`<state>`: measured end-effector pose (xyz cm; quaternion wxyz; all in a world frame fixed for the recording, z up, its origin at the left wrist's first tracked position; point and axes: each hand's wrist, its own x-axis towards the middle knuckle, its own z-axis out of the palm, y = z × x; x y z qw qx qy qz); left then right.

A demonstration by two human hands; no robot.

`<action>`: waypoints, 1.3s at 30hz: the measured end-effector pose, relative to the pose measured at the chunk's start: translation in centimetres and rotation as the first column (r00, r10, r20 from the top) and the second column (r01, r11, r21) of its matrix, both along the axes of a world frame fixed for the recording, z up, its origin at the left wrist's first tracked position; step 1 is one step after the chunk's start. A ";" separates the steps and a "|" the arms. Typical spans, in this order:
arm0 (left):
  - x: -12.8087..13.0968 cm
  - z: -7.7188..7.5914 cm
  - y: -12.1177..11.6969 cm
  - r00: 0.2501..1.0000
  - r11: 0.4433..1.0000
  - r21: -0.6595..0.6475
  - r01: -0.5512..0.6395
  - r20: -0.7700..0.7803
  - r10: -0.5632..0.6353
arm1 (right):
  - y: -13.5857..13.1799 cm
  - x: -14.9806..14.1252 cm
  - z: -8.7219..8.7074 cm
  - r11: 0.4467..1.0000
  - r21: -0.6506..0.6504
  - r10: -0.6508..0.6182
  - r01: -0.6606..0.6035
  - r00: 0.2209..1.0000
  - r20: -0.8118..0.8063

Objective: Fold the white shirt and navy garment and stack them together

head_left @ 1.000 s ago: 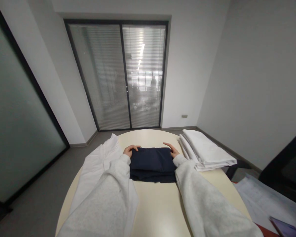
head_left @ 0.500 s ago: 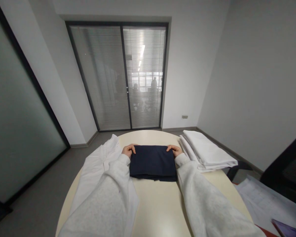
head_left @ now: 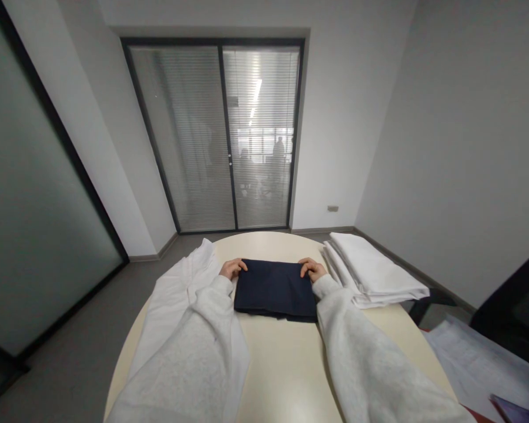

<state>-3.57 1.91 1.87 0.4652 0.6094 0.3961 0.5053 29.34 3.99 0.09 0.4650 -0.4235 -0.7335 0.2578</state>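
A folded dark navy cloth (head_left: 274,288) lies on the round cream table (head_left: 286,364) in front of me. My left hand (head_left: 231,268) grips its far left corner with curled fingers. My right hand (head_left: 312,269) grips the far right corner the same way. Both arms are in light grey sleeves that reach across the table on either side of the cloth.
A stack of folded white cloths (head_left: 372,271) sits at the table's right edge. A loose white garment (head_left: 180,288) hangs over the left edge. A dark chair (head_left: 511,311) and papers (head_left: 480,364) are at the right. Glass doors with blinds (head_left: 220,135) stand ahead.
The cloth's far layer was folded over, so it is now a smaller, neater rectangle. Both hands went from lying open on the cloth to pinching its far corners.
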 end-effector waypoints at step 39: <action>5.7 -2.0 -2.9 0.747 0.942 0.280 0.185 -0.663 0.050 | -5.9 -8.4 -0.3 0.994 0.101 -0.062 -0.029 0.612 0.788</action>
